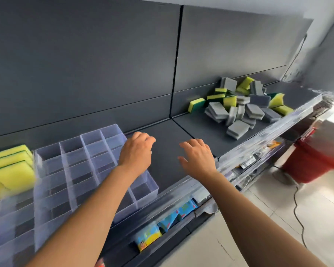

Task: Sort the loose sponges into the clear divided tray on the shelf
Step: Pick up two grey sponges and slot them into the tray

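1. I see the left hand (pixel 136 151) over the right end of the clear divided tray (pixel 52 182). Its fingers are curled in a bit and hold nothing.
2. The right hand (pixel 198 158) floats over the bare dark shelf (pixel 166 143), just right of the tray. Its fingers are spread apart and it holds nothing.
3. The two hands are near each other but do not touch.
4. The tray sits on the left part of the shelf. Most of the little boxes in it that I can see are empty.
5. At the far left of the tray I see yellow sponges (pixel 10 170) packed side by side (they look blurry, so I cannot count them).
6. The pile of loose sponges (pixel 243 108) lies on the shelf far off to the right, well apart from both hands. Some are grey and some are yellow with green.
7. One yellow and green sponge (pixel 197 105) leans on the back wall just left of the pile.
8. Below the shelf I see blue and yellow packets (pixel 168 222) on a lower shelf.
9. A red bucket (pixel 314 160) stands on the floor at the right.
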